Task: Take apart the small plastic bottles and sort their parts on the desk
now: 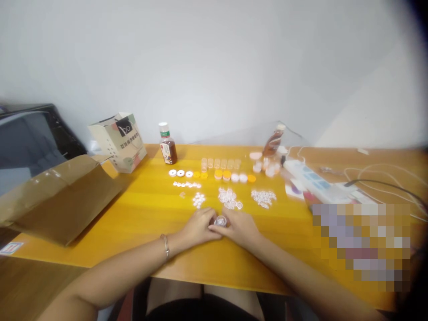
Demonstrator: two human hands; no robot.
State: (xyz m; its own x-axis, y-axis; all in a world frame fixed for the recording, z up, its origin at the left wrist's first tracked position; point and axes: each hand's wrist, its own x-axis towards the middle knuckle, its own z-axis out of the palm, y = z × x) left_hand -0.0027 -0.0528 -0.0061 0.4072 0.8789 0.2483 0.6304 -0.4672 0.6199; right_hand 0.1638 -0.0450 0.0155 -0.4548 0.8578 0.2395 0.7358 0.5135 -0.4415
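Between my two hands, low over the table's near middle, is a small clear round cup (pixel 220 220) with something whitish inside. My left hand (pixel 200 225) closes round its left side. My right hand (pixel 242 226) grips the other side, thumb across the front. Just beyond lie a cluster of small white pieces (pixel 199 199), a pile of clear ring-like plastic pieces (pixel 227 197) and a second such pile (pixel 263 198). Farther back runs a row of white and orange caps (pixel 226 175), with a row of clear small cups (pixel 220 163) behind it.
At the left stand a large brown paper bag (pixel 63 196) and a printed paper bag (pixel 122 142). Two dark bottles, one at the back left (pixel 168 149) and one tilted (pixel 273 142), stand near the wall. A white power strip (pixel 309 178) and cables lie at the right.
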